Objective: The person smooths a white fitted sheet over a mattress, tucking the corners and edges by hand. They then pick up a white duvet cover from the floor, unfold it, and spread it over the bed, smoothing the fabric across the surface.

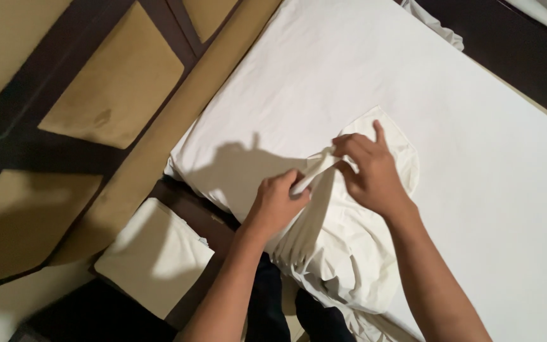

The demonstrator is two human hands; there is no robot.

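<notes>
A white sheet (349, 247) is bunched and pleated at the corner of a white mattress (476, 158). My left hand (276, 206) is closed around the gathered, twisted end of the sheet (314, 171). My right hand (368, 171) pinches the same twisted end from the other side, index finger raised. Both hands meet above the mattress corner, and the cloth hangs in folds down towards my legs.
A dark wooden bed frame (197, 212) runs under the mattress corner. A padded tan headboard with dark wood strips (102, 95) fills the left side. A white pillow or cushion (153, 256) lies low on the left. Dark floor shows at top right (514, 50).
</notes>
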